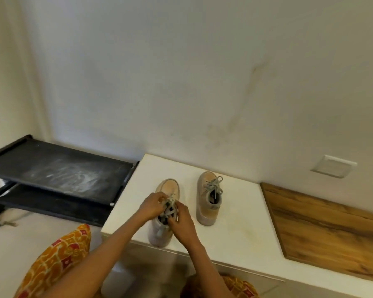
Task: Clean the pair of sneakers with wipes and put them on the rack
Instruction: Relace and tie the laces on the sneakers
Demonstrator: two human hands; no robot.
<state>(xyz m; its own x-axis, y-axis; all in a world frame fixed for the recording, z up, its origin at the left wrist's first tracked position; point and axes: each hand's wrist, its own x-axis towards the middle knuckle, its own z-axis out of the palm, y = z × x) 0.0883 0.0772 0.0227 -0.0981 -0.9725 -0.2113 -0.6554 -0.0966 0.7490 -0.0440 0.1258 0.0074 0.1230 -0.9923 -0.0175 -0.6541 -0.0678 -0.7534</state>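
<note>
Head view shows the near sneaker (164, 214) standing at the front edge of the white surface (241, 231), its mate (209, 197) just beside it, and the black rack (58, 175) to the left. Both look light and soft-sided with floppy laces, so the firmer sole or heel collar seems the best hold. Left hand (152, 204) and right hand (179, 220) meet over the tongue, fingers curled and pinching the laces (170, 204), forearms angled inward from below.

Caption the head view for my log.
Both hands pinch the near sneaker's laces on a white bench.
</note>
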